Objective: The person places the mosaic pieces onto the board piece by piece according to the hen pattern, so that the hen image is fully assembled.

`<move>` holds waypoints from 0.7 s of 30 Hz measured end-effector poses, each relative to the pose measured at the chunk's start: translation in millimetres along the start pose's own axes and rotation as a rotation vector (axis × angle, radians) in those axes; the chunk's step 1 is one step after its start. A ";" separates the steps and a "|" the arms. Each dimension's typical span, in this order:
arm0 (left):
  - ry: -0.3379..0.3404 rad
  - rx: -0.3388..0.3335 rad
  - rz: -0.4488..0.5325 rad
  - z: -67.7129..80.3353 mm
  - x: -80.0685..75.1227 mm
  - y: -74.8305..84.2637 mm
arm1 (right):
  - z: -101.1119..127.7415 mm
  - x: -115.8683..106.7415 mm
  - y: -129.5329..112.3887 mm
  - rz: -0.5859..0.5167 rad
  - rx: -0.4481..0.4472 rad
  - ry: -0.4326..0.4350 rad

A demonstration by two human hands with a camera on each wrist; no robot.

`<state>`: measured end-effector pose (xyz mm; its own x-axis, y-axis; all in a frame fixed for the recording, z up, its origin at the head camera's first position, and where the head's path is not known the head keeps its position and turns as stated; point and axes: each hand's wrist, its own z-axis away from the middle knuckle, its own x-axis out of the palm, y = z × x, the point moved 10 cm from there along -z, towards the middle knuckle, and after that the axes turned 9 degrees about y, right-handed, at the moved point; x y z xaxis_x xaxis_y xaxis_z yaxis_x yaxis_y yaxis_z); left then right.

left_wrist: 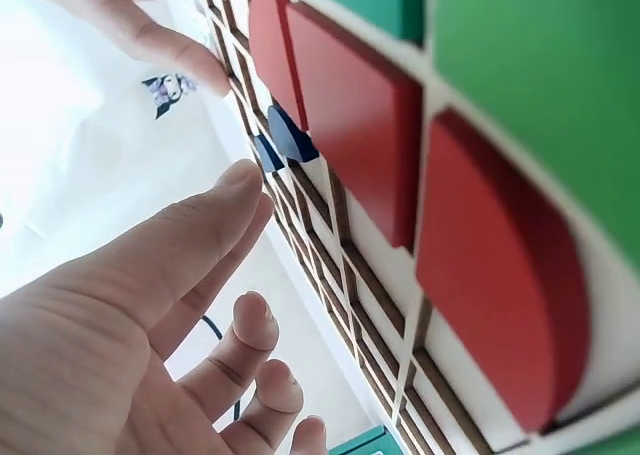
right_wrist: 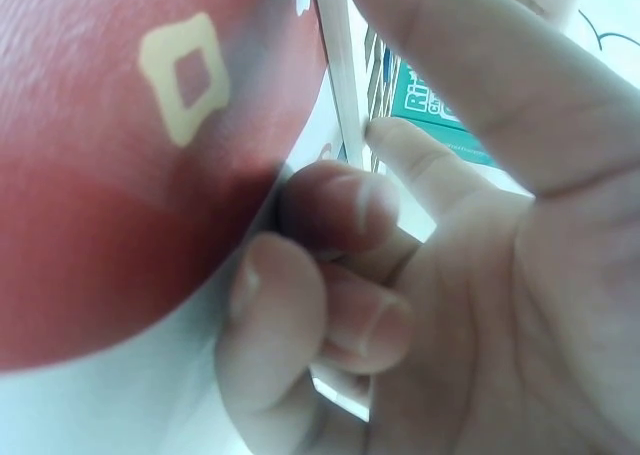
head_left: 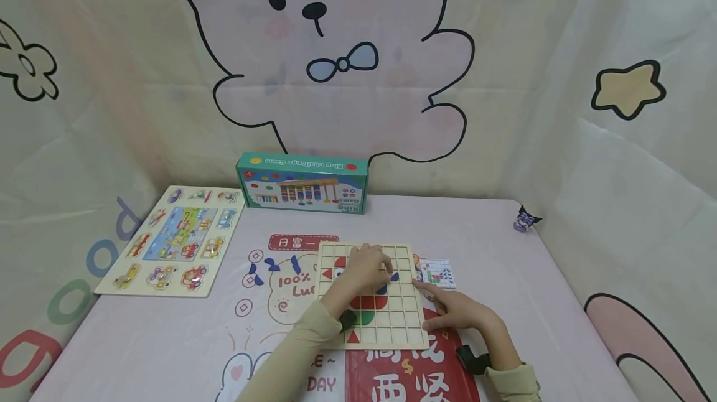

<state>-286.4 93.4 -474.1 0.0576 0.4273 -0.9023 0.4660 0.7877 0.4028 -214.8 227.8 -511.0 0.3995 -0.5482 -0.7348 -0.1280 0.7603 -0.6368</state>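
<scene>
Currently, the left hand [head_left: 366,268], fingers spread, is hovering over the grid board [head_left: 371,295] near the desk's front edge, while the right hand [head_left: 456,313], fingers partly curled, is steadying the board's right edge; seating a blue piece [head_left: 394,277] squarely seems next.

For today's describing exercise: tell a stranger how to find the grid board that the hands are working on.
Start at the teal game box standing at the back of the pink table, then come toward the person. The grid board lies flat under both hands. Unlike the vehicle puzzle board to its left, it is a pale wooden lattice of square cells holding red, green and blue shapes.
</scene>
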 end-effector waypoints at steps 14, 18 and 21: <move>0.070 -0.042 0.040 21.1 -20.2 -18.9 | -1.2 0.0 2.6 0.030 0.021 0.009; 0.068 -0.061 0.060 29.4 -24.5 -26.0 | -1.2 0.1 2.9 0.037 0.021 0.013; 0.066 -0.076 0.086 35.0 -27.0 -32.8 | -0.7 0.3 2.4 0.031 0.018 0.011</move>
<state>-272.4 40.5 -468.3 0.0354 0.5206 -0.8531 0.3934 0.7774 0.4908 -215.7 229.2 -512.9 0.3851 -0.5282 -0.7567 -0.1234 0.7831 -0.6095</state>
